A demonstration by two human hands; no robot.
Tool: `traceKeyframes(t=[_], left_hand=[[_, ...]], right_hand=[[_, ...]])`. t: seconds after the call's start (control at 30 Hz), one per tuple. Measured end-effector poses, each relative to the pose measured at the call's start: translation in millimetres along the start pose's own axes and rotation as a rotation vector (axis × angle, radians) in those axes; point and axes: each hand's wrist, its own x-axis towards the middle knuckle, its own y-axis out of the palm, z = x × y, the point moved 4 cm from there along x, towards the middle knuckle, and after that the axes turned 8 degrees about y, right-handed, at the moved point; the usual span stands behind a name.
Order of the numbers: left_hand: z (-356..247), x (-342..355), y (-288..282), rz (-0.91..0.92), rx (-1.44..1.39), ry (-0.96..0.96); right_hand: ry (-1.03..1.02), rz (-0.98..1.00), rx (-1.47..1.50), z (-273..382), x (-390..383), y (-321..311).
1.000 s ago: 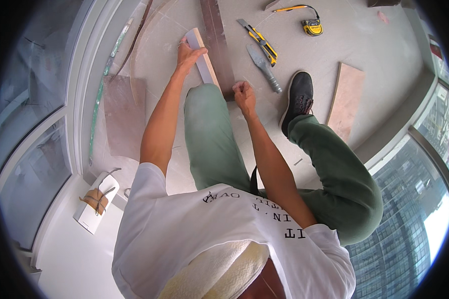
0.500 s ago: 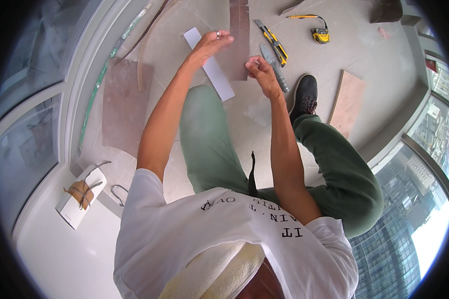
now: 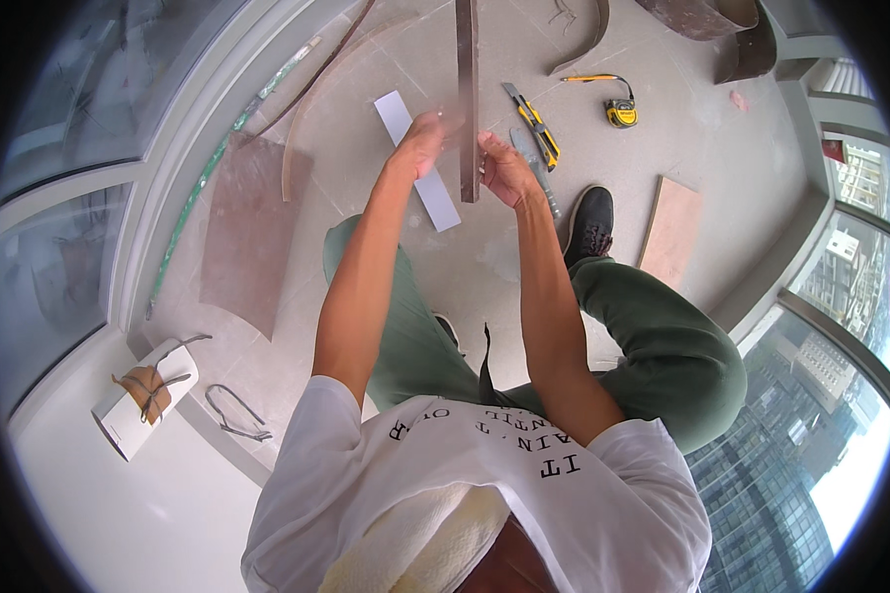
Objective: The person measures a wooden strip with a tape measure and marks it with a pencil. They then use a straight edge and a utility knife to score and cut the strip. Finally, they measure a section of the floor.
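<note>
A long brown flexible strip (image 3: 469, 59), like a sheet of veneer or vinyl edging, runs upright between my hands and looks narrow, edge-on or folded. The fingers of my right hand (image 3: 509, 172) are closed at its right edge near the lower end. On its other side is my left hand (image 3: 422, 143), its fingers smeared by motion, so their grip is unclear. A white strip (image 3: 436, 203) lies on the floor, partly under my left hand. To the right of my right hand are a yellow-and-black utility knife (image 3: 534, 128) and a scraper (image 3: 551, 190), partly hidden.
A yellow tape measure (image 3: 621, 113) and a pencil (image 3: 591, 78) lie farther right. Curled brown offcuts (image 3: 747, 49) rest at the far right. A wooden board (image 3: 670, 232) is beside my shoe (image 3: 590, 219). A brown sheet (image 3: 252, 232) lies left; glasses (image 3: 235, 413) lie lower left.
The brown strip has turned from broad and flat to narrow in view. My hands have come lower in view, the left blurred. The view has shifted, showing more floor at the far side.
</note>
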Motion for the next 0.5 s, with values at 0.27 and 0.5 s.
traceKeyframes(t=[0.27, 0.5], left_hand=[[30, -18, -13, -0.013, 0.130, -0.111], [68, -21, 13, -0.062, 0.159, -0.091]], right_hand=[[-0.039, -0.219, -0.025, 69, 49, -10], [0.202, 0.025, -1.102, 135, 87, -45]])
